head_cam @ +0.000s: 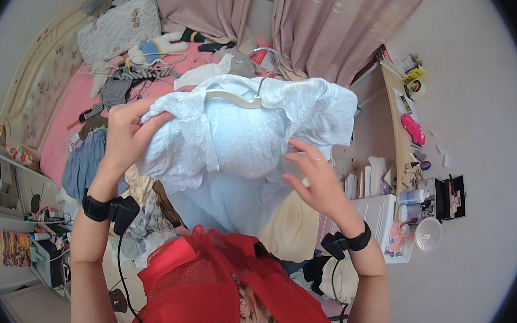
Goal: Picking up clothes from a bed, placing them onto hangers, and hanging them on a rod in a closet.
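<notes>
A pale blue, frilled garment (247,139) hangs on a cream clothes hanger (234,98) in front of me. The hanger's metal hook sticks up from the neckline and leans to the right. My left hand (129,131) pinches the garment's left shoulder between thumb and fingers. Beside the right part of the front, my right hand (312,175) has its fingers spread; the fingertips are at the cloth, and whether they touch it is unclear. The garment's lower part falls away below and is partly hidden by my red clothing.
A bed with a pink sheet (61,142) carries strewn clothes, hangers and a patterned pillow (120,28). More clothes, including a blue skirt (84,160), lie heaped at the left. On the right stand a desk (394,103) with small items and a white drawer unit (374,218).
</notes>
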Demonstrator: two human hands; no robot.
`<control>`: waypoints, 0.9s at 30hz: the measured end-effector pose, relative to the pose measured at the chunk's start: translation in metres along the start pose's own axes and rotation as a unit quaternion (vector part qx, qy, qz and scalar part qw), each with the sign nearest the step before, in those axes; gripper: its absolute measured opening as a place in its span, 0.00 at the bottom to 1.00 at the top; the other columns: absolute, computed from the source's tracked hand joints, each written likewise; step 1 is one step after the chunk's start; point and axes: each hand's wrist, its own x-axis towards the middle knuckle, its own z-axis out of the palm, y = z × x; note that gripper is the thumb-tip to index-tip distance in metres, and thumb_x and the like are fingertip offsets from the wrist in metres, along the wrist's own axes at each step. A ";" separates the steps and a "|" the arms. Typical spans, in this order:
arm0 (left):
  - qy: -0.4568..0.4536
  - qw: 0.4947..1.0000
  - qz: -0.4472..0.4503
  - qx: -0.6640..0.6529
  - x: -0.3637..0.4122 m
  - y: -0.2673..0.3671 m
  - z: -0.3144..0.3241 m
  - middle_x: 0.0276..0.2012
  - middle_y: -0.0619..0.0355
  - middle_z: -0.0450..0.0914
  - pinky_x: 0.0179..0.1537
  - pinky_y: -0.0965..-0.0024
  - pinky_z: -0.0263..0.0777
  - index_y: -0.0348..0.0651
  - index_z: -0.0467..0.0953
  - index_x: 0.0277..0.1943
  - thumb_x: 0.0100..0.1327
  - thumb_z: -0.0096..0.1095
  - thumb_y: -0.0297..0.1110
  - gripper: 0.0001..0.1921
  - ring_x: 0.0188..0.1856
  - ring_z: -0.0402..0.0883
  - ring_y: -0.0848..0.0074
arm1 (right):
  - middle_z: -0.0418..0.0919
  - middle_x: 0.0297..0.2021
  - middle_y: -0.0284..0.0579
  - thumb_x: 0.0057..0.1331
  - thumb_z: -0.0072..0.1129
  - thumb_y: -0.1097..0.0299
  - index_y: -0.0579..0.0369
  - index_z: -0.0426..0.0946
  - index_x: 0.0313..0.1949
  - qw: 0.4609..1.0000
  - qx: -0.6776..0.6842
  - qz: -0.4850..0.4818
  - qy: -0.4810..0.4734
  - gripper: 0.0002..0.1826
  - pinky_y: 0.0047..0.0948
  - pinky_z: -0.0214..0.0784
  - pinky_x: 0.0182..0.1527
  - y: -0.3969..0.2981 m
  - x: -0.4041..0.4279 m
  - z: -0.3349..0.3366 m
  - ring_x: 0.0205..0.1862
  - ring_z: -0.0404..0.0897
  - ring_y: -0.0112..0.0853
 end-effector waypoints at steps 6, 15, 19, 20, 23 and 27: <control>0.032 0.999 0.031 -0.016 0.012 -0.007 -0.020 0.28 0.54 0.83 0.33 0.77 0.70 0.31 0.80 0.38 0.55 0.63 0.23 0.08 0.30 0.80 0.80 | 0.74 0.45 0.51 0.51 0.68 0.72 0.61 0.72 0.43 0.950 -0.091 0.186 0.232 0.21 0.34 0.67 0.48 0.041 -0.012 -0.052 0.46 0.74 0.43; 0.094 0.994 0.054 -0.027 0.034 -0.006 -0.041 0.31 0.58 0.83 0.36 0.79 0.70 0.30 0.79 0.42 0.59 0.61 0.23 0.09 0.33 0.77 0.83 | 0.75 0.23 0.47 0.57 0.61 0.74 0.64 0.75 0.30 0.947 -0.099 0.176 0.251 0.06 0.32 0.67 0.32 0.094 -0.003 -0.041 0.27 0.76 0.39; 0.143 0.989 0.021 0.007 0.037 -0.005 -0.057 0.30 0.58 0.83 0.37 0.80 0.69 0.30 0.80 0.42 0.61 0.62 0.25 0.09 0.33 0.76 0.84 | 0.73 0.22 0.46 0.57 0.59 0.77 0.64 0.74 0.30 0.888 -0.037 0.247 0.386 0.03 0.29 0.66 0.31 0.061 -0.020 -0.065 0.26 0.74 0.34; 0.142 0.990 0.025 0.009 0.037 -0.002 -0.059 0.30 0.58 0.83 0.37 0.80 0.69 0.30 0.80 0.42 0.60 0.62 0.25 0.09 0.33 0.77 0.84 | 0.73 0.21 0.44 0.57 0.59 0.78 0.63 0.75 0.29 0.875 -0.045 0.250 0.411 0.03 0.28 0.66 0.31 0.048 -0.024 -0.069 0.25 0.73 0.32; 0.133 0.989 0.058 0.005 0.036 0.003 -0.059 0.31 0.57 0.83 0.36 0.79 0.70 0.31 0.80 0.41 0.60 0.62 0.24 0.08 0.32 0.78 0.83 | 0.74 0.22 0.38 0.57 0.63 0.77 0.61 0.75 0.27 0.985 -0.047 0.108 0.125 0.05 0.28 0.66 0.32 0.012 -0.033 -0.066 0.26 0.73 0.30; 0.079 0.987 0.142 0.004 0.045 0.036 -0.055 0.30 0.56 0.84 0.33 0.78 0.71 0.32 0.81 0.40 0.58 0.63 0.24 0.07 0.31 0.79 0.82 | 0.77 0.33 0.41 0.54 0.66 0.76 0.58 0.74 0.37 0.947 -0.121 0.011 0.298 0.12 0.30 0.67 0.39 0.001 -0.025 -0.086 0.35 0.75 0.31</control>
